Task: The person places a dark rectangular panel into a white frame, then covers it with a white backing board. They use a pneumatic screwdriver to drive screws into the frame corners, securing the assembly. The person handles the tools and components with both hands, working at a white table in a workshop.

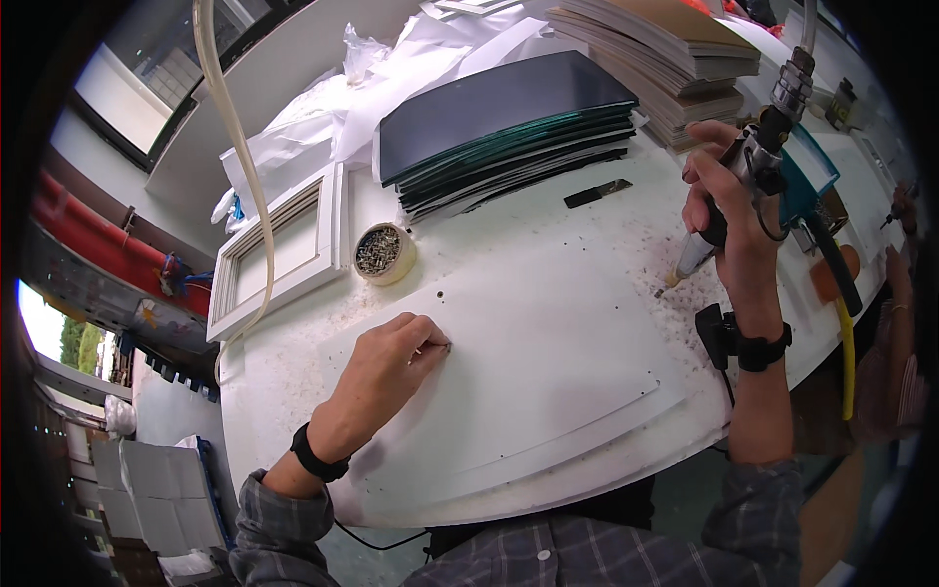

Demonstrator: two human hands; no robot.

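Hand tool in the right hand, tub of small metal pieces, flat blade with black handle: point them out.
Hand tool point(695, 255): head view, on its tapered nose.
Tub point(404, 266): head view, on its outer wall.
Flat blade point(598, 193): head view, near its middle.

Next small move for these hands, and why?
Probably bring the silver-and-black handheld tool across toward the left hand. Its fingertips seem to pinch a small dark piece, too tiny to identify, at the flat white rectangular panel, while the right hand holds the tool with its tip off to the right, near pale crumbs.
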